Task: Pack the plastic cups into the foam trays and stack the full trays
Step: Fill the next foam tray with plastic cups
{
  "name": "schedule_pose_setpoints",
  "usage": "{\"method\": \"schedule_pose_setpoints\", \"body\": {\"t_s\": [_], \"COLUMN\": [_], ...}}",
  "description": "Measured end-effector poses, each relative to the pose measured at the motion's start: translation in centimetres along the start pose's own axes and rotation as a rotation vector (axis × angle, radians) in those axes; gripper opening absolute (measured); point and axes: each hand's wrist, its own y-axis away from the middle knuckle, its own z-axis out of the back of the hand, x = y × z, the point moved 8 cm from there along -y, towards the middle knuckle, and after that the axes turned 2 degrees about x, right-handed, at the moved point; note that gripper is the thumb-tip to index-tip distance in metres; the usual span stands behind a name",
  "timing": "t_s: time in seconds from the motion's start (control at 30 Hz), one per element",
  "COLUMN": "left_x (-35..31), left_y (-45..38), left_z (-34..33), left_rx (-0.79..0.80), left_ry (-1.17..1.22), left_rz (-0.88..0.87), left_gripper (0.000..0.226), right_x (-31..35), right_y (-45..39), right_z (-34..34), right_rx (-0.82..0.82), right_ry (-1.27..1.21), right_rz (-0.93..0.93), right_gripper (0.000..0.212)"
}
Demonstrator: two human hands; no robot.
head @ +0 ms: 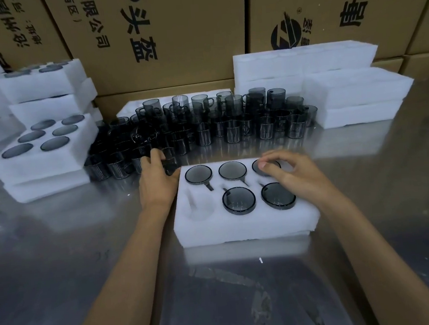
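While five smoky grey round plastic cups [239,200] sit sunk in the pockets of the white foam tray [246,224] near the middle of the shiny metal surface [61,251], its near-left pocket [199,206] holds nothing. The right hand [290,173] rests over the far-right cup, fingers [263,165] loosely curled and touching its rim. The left hand [158,182], just left of the tray, grips a dark cup [168,166] at the edge of the crowd of loose cups [205,122] (mostly upright) farther back. Filled trays [41,160] are stacked at far left; bare foam slabs [352,95] lie at far right, before brown cardboard boxes [172,32].
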Motion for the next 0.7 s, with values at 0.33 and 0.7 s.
{"method": "schedule_pose_setpoints", "body": {"t_s": [0.33,0.7], "left_x": [-4.0,-12.8], "left_y": [1.5,8.2], "left_z": [5.5,6.0], "left_rx": [-0.125,0.216], "left_ry": [0.395,0.345], "left_rz": [-0.14,-0.569], "left_gripper": [0.037,0.05], "right_x": [1.3,7.9], "right_y": [1.0,4.1], "right_z": [0.1,-3.8], "right_rx": [-0.003,0.104], "right_ry": [0.06,0.048], "right_rz": [-0.01,0.372], "right_gripper": [0.011,0.086]}}
